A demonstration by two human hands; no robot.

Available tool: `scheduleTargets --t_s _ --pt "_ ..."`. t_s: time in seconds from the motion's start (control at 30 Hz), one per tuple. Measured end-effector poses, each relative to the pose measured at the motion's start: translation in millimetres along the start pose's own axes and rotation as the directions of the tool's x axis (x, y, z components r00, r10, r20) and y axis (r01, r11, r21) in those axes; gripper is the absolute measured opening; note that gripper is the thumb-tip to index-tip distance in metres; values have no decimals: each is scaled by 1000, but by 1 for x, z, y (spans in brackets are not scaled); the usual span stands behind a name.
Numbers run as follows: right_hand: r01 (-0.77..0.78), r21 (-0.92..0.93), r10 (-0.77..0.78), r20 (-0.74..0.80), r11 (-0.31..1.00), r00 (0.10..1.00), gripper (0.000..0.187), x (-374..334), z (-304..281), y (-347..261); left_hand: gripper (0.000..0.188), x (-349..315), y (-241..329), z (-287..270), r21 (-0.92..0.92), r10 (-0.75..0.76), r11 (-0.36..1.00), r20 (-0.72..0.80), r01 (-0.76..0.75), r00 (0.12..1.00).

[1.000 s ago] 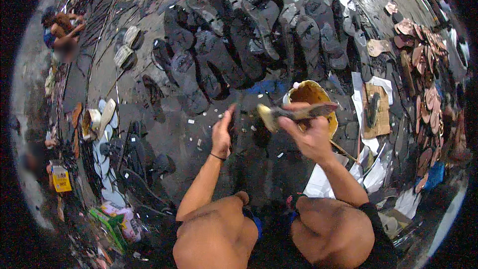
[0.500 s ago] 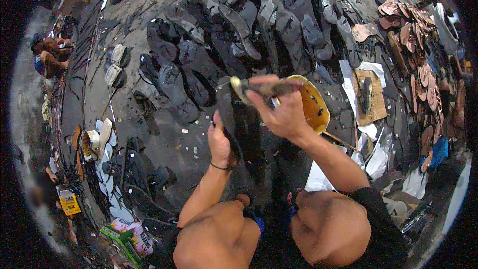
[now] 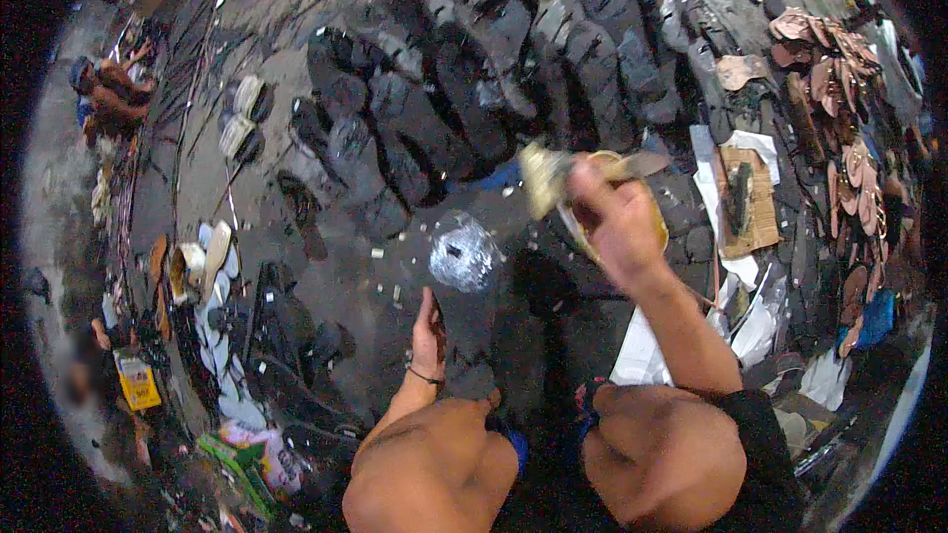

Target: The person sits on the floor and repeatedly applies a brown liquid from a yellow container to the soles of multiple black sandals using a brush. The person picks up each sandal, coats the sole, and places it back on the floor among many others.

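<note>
Brush (image 3: 540, 181): shifted right, now beside the pot (image 3: 662, 229).
Right hand (image 3: 622, 222): gripping brush.
Left hand (image 3: 427, 339): lower now; can't tell if holding anything.
Glossy patch (image 3: 464, 253): newly visible beyond left hand.
Brushing: likely paused.

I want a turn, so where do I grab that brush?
Probably by the handle, coming from the right: that end sticks out past the right hand, while the pale bristles point left. It's blurred, so exact finger spots are unclear.
</note>
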State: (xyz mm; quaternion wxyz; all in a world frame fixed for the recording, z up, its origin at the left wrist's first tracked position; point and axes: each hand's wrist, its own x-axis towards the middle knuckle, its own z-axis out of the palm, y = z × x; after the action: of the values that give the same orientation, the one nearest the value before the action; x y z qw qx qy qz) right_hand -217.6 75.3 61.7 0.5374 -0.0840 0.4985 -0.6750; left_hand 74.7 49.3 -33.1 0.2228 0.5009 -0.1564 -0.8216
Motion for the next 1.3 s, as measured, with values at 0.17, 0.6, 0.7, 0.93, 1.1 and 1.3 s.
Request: scheduleTargets --t_s 0.17,0.6,0.7,0.93,1.1,1.3 --pt "208 -412 -166 136 887 977 28 -8 13 19 71 -10 19 67 -219 -34 973 175 73 984" --pt "603 -472 -374 494 644 785 21 -25 56 25 76 24 80 133 -237 -106 943 446 232 889" --pt "377 -579 -291 240 723 926 24 9 43 9 72 41 71 130 -210 162 973 330 -95 930" --pt "258 -774 -267 120 579 956 21 12 5 24 74 40 87 117 -258 191 957 214 -134 958" --pt "666 -457 -385 567 589 729 19 -29 55 23 72 26 74 120 -309 106 951 371 15 922" --pt "602 -737 -588 351 307 729 21 80 23 -5 75 11 56 127 -192 48 981 350 21 936"
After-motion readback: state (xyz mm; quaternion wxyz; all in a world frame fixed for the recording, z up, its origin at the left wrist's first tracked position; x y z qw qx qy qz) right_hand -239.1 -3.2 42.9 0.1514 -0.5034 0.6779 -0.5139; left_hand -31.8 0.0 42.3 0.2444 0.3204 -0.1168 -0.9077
